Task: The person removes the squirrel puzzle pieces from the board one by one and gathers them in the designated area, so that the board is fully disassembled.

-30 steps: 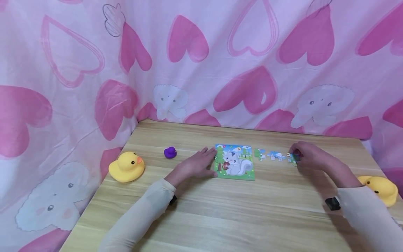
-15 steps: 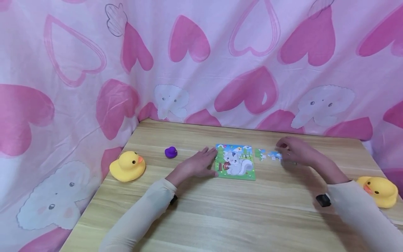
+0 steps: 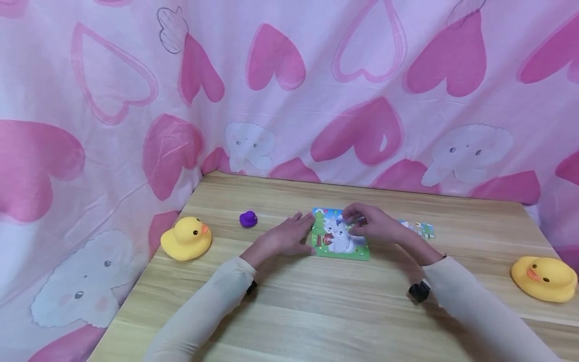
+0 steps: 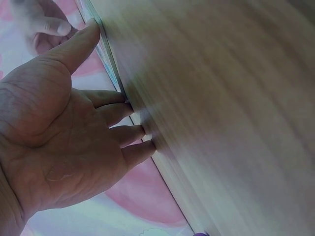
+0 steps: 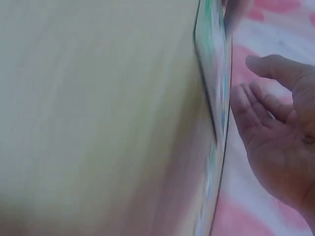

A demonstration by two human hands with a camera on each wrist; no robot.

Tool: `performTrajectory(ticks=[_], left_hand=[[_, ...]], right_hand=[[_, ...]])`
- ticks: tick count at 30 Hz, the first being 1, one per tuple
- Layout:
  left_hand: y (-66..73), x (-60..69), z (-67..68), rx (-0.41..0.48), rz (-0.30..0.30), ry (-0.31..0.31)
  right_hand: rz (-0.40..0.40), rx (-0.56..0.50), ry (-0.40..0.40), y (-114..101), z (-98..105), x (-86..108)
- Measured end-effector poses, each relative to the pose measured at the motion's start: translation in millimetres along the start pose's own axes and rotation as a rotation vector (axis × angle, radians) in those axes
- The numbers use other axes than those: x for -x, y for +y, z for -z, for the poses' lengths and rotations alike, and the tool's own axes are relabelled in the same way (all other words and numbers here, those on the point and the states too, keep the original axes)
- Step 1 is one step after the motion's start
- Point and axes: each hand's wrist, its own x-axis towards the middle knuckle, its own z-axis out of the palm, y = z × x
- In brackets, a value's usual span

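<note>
A square squirrel jigsaw puzzle (image 3: 336, 251) lies flat on the table. My left hand (image 3: 289, 237) rests at its left edge, fingers and thumb stretched out; in the left wrist view that hand (image 4: 59, 132) touches the edge with its thumb and fingertips. Over the upper right of the picture hovers my right hand (image 3: 376, 226), covering part of it. The right wrist view shows this hand (image 5: 280, 128) above the board with relaxed fingers, thumb apart, and nothing between them. Loose puzzle pieces (image 3: 427, 231) lie to the right, partly hidden by the right forearm.
A yellow rubber duck (image 3: 186, 240) sits at the left, another yellow duck (image 3: 544, 279) at the right edge. Between the left duck and the puzzle is a small purple duck (image 3: 248, 219). A pink heart-patterned curtain (image 3: 289, 125) hangs behind the wooden table (image 3: 316, 311).
My right hand has left the rightmost loose piece and moved leftward past the others to above the puzzle. The left hand has stayed at the puzzle's edge.
</note>
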Motion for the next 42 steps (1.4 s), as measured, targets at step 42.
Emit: performTrajectory(ticks=[42], left_hand=[[1.1, 0.5, 2.8, -0.048, -0.031, -0.008]], right_hand=[[0.003, 0.097, 0.1, -24.3, -55.7, -19.5]])
